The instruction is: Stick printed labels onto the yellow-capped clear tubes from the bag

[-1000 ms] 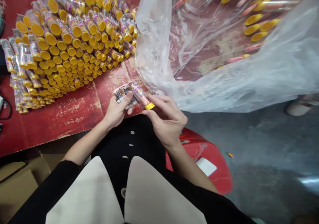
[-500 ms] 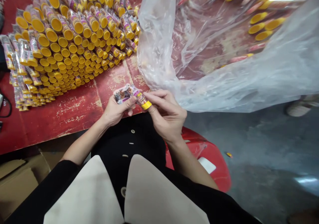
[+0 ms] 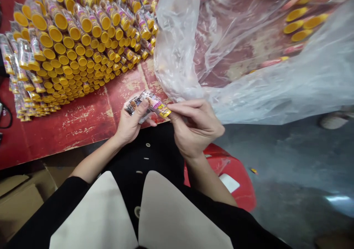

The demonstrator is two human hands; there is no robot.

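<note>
My left hand [image 3: 131,121] is closed around a small stack of printed clear plastic wrappers [image 3: 132,107], its thumb pressing on top. From that grip a printed wrapper [image 3: 156,103] with purple and yellow lettering points toward my right hand [image 3: 195,125]. The thumb and fingertips of my right hand are pinched together at the wrapper's yellow end. Whether anything else sits between those fingertips is hidden. Both hands are just above the front edge of the red table [image 3: 91,118], close to my body.
A large pile of wrapped tubes with yellow caps [image 3: 74,53] covers the table's left part. To the right lies a clear plastic bag [image 3: 177,38] with more yellow-capped tubes [image 3: 297,14]. A red stool [image 3: 240,182] is beside me, and cardboard [image 3: 24,201] lies below the table.
My right hand has shifted a little to the right, and the wrapper now reaches farther out from my left hand. The solid yellow cap seen at its end before no longer shows clearly.
</note>
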